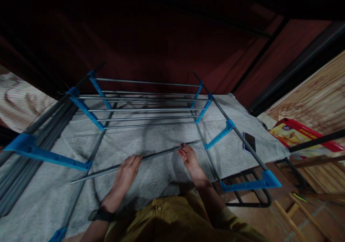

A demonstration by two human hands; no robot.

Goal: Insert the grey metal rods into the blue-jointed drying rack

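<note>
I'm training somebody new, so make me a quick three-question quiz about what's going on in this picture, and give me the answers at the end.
1. Multiple choice: what do the left hand and the right hand both hold?
A) a blue bracket
B) a thin grey rod
C) a wooden slat

2. True or false: the phone lies on the grey cloth, off to the person's right.

3. Short answer: which hand grips nearer to an end of the thin grey rod?

Key:
1. B
2. True
3. The right hand
</note>
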